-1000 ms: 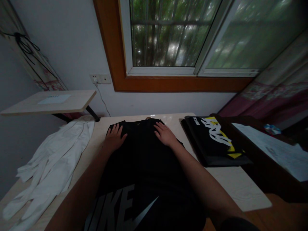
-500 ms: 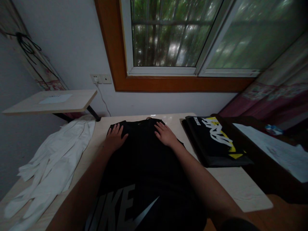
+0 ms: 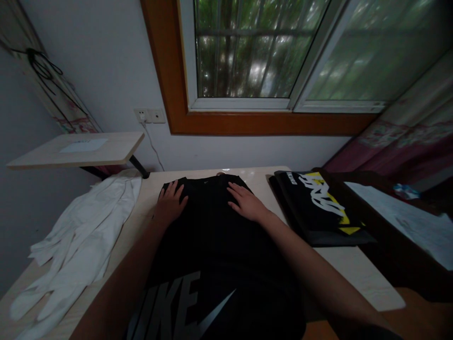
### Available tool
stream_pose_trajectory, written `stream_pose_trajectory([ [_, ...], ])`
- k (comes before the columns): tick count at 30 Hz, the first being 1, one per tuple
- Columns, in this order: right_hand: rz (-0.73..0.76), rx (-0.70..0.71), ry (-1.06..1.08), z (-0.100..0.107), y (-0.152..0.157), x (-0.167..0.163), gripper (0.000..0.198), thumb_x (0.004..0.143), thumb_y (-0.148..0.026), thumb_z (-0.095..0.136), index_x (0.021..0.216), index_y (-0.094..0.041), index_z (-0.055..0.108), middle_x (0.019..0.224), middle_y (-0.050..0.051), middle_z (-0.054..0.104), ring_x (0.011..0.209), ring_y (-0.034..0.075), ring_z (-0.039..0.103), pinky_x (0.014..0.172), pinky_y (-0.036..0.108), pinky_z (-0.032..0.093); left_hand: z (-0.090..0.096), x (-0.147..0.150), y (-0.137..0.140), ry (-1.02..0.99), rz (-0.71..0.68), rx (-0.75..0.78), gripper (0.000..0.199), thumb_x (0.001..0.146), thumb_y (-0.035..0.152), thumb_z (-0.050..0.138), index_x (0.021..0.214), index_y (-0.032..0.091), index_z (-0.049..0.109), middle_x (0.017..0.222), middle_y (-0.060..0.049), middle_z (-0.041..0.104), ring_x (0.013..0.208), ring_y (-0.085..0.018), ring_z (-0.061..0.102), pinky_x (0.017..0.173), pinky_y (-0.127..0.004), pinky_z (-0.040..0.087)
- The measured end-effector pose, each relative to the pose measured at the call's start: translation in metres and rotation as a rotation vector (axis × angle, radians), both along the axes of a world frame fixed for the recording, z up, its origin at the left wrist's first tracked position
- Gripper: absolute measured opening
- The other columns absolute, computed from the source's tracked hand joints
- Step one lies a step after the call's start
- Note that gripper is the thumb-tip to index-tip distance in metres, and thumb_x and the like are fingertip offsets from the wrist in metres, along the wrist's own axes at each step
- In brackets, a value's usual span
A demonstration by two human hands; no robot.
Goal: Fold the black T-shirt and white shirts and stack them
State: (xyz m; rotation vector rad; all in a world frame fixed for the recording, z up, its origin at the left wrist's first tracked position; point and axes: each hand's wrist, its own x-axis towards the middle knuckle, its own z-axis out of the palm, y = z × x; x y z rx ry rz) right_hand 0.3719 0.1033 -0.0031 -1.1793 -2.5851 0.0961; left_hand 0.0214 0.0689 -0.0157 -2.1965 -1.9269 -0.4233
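Note:
A black T-shirt (image 3: 208,236) with large grey lettering and a swoosh lies spread on the pale table (image 3: 260,177), its neckline toward the wall. My left hand (image 3: 171,202) rests flat on its upper left corner, fingers stretched and pointing away from me. On the upper right part of the shirt lies my right hand (image 3: 246,200), palm down with the fingers apart. Neither hand pinches the cloth. The shirt's lower end runs out of view at the bottom, and its sleeves are not plainly visible.
Folded dark clothes (image 3: 314,203) with a white and yellow print are stacked on the right. A crumpled white garment (image 3: 85,231) lies at the left, below a raised wooden shelf (image 3: 116,147). Beyond stand the wall and window (image 3: 258,56); papers (image 3: 399,217) lie far right.
My right hand has shifted slightly outward and right on the shirt. The left hand stays nearly where it was, and the shirt lies much the same.

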Motion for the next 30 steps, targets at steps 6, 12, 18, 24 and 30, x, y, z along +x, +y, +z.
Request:
stream_pose_trajectory([
  [6,0.036,-0.058,-0.061,0.0,-0.026,0.026,0.064,0.103,-0.053,0.043,0.157,-0.019,0.038,0.166,0.011,0.028,0.153,0.029,0.027,0.125,0.052,0.028,0.017,0.004,-0.013,0.033,-0.085,0.039,0.029,0.1,0.032,0.042,0.103,0.019,0.068,0.109,-0.014,0.062,0.108,-0.029,0.058,0.093,-0.043,0.052],
  [12,0.019,-0.058,-0.065,-0.003,-0.04,0.034,0.063,0.105,-0.053,0.037,0.159,-0.021,0.033,0.167,0.009,0.025,0.155,0.026,0.021,0.126,0.052,0.025,0.007,-0.001,-0.032,0.058,-0.234,-0.043,0.04,0.102,0.035,0.043,0.133,0.017,0.061,0.129,-0.014,0.06,0.122,-0.028,0.055,0.107,-0.044,0.047],
  [18,-0.002,-0.046,-0.053,-0.004,-0.041,0.031,0.061,0.104,-0.051,0.039,0.158,-0.021,0.037,0.166,0.009,0.028,0.154,0.026,0.025,0.126,0.051,0.027,-0.004,-0.023,-0.073,0.086,-0.306,-0.145,0.058,0.104,0.051,0.036,0.157,0.024,0.037,0.166,-0.008,0.031,0.154,-0.028,0.026,0.124,-0.054,0.026],
  [24,-0.021,-0.062,0.014,0.007,-0.051,0.039,0.055,0.106,-0.048,0.037,0.155,-0.024,0.042,0.163,0.006,0.035,0.152,0.026,0.032,0.126,0.052,0.029,0.006,-0.033,-0.104,0.091,-0.345,-0.151,0.062,0.103,0.053,0.039,0.159,0.029,0.031,0.168,-0.007,0.024,0.155,-0.027,0.024,0.124,-0.055,0.026],
  [30,0.028,-0.069,-0.044,0.006,-0.071,0.057,0.062,0.104,-0.052,0.04,0.16,-0.025,0.033,0.166,0.005,0.027,0.154,0.025,0.025,0.127,0.051,0.027,0.005,-0.03,-0.109,0.121,-0.368,-0.149,0.067,0.102,0.055,0.04,0.161,0.026,0.026,0.167,-0.008,0.025,0.155,-0.027,0.024,0.124,-0.055,0.025],
])
